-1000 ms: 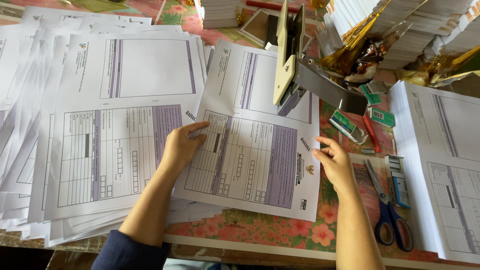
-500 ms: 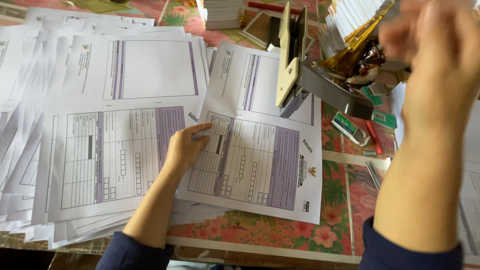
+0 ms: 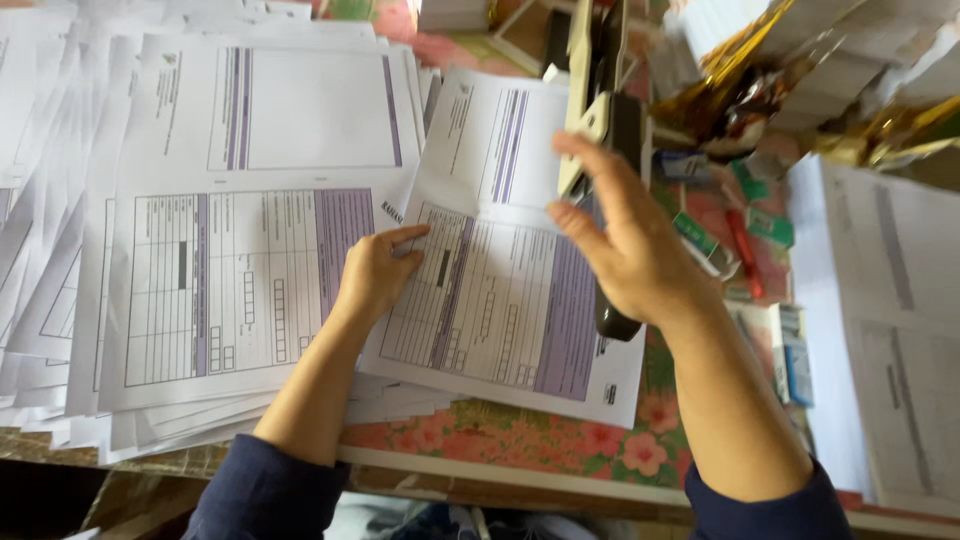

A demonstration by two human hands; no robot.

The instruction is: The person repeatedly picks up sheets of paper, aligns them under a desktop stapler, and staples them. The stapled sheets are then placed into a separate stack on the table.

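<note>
Floral-cloth table [image 3: 560, 445], paper-covered. Left hand [image 3: 375, 275] flat and open, pinning printed form [image 3: 500, 300] near front edge. Right hand [image 3: 625, 250] loosely open over big stapler [image 3: 600, 110], not gripping.

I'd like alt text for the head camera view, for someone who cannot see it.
A person's left hand presses flat on a printed form while the right hand reaches onto a large stapler over the sheet. Stacks of similar forms cover a table with a floral cloth.
</note>
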